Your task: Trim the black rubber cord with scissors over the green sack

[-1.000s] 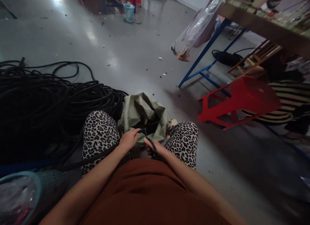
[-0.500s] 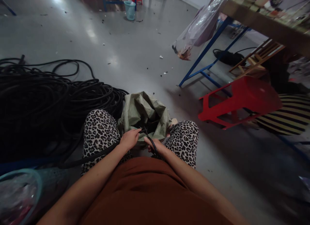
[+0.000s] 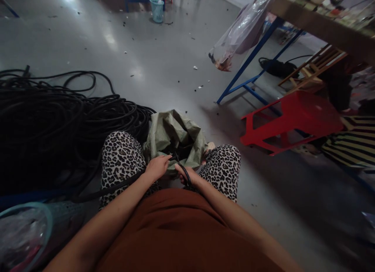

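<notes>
A black cable (image 3: 117,186) is pinched in the left hand (image 3: 156,167) just above the green sack (image 3: 172,135) between the knees; black scissors (image 3: 184,173) are gripped by the right hand (image 3: 189,176) (blades unclear). Judged mid-cutting: a snip seems called for.

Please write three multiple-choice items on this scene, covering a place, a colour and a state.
1. Where is the green sack? A between the knees; B on the stool; C on the table.
2. What colour is the stool? A blue; B red; C white.
3. What does the left hand do? A lies flat and open; B grips the black cable; C hangs free.

A: the sack stands between the patterned legs.
B: the plastic stool is red.
B: the fingers close on the cable beside the right hand.
</notes>
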`<state>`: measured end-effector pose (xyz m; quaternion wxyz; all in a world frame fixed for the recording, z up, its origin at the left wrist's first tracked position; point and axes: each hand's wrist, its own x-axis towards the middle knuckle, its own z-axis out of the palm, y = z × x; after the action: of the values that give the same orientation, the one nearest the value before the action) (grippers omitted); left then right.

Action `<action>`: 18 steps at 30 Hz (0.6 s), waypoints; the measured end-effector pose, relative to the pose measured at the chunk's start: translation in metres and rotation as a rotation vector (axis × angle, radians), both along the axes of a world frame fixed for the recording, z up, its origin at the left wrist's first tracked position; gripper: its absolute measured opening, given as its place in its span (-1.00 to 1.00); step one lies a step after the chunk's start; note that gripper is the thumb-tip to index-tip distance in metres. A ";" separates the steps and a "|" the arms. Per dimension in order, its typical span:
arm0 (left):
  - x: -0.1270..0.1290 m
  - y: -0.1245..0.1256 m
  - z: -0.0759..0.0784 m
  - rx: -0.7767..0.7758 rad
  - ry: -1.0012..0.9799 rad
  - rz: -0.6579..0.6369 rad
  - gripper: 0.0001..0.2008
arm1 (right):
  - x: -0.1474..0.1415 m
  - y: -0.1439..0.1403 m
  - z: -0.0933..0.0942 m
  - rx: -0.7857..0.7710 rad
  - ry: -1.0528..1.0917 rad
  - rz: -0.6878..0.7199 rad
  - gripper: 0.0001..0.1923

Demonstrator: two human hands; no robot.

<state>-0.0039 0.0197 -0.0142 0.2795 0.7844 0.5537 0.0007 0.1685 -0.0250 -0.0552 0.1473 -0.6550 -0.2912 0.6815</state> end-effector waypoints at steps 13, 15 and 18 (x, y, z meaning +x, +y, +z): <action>-0.001 0.002 -0.007 -0.021 -0.032 0.040 -0.61 | 0.003 -0.001 0.011 0.108 -0.119 0.131 -0.43; -0.001 0.002 -0.007 -0.024 -0.033 0.043 -0.61 | 0.003 -0.001 0.014 0.126 -0.132 0.146 -0.42; 0.000 0.002 -0.007 -0.030 -0.039 0.055 -0.61 | 0.003 -0.001 0.018 0.149 -0.153 0.178 -0.40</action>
<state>-0.0039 0.0216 -0.0215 0.3015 0.7644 0.5696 0.0154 0.1711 -0.0256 -0.0372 0.1121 -0.6638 -0.4084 0.6164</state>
